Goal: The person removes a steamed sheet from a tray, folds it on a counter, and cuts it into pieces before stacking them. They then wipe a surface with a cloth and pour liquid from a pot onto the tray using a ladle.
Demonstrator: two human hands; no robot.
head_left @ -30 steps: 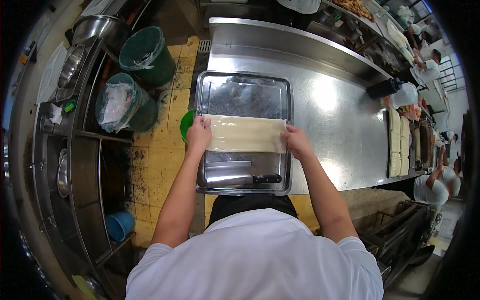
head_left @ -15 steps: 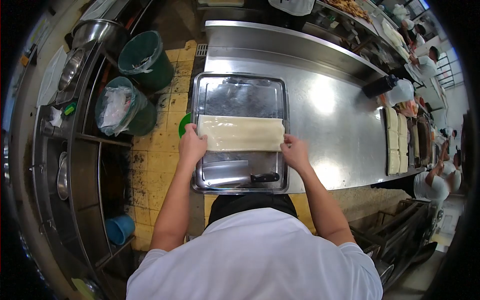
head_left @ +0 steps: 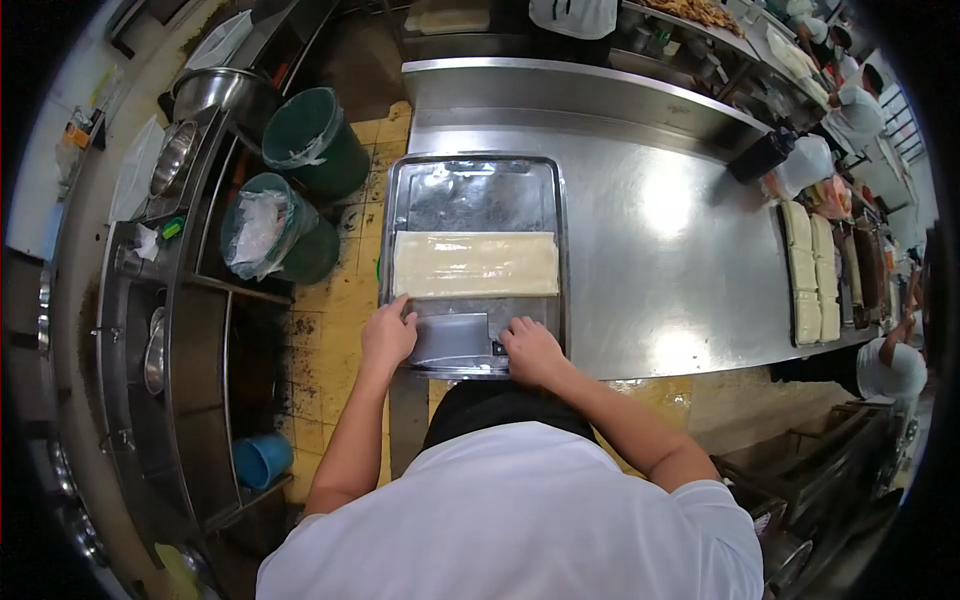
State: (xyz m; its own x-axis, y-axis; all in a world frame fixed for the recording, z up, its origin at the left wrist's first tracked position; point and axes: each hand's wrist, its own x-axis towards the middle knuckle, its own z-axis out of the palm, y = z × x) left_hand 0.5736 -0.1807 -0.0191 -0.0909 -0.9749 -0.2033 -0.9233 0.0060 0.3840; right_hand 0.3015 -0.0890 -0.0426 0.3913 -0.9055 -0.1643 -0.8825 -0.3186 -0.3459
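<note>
A folded sheet of pale dough (head_left: 476,265) lies across the metal tray (head_left: 559,200). Below it on the tray rests a cleaver (head_left: 450,338), blade to the left. My right hand (head_left: 534,350) is over the cleaver's handle, fingers curled round it, and covers most of it. At the tray's left edge, my left hand (head_left: 388,335) is near the dough's lower left corner and the blade's left end, its thumb and fingers apart with nothing between them.
The tray sits on a steel table (head_left: 640,260). Blocks of pale dough (head_left: 810,270) and a dark bottle (head_left: 762,155) are at the right. Green bins (head_left: 318,145) and a blue bucket (head_left: 262,460) stand left. Co-workers (head_left: 890,365) are at the far right.
Both hands have let go of the dough's ends and moved down toward me. My right hand has also moved left, onto the cleaver's handle. The dough lies flat on the tray.
</note>
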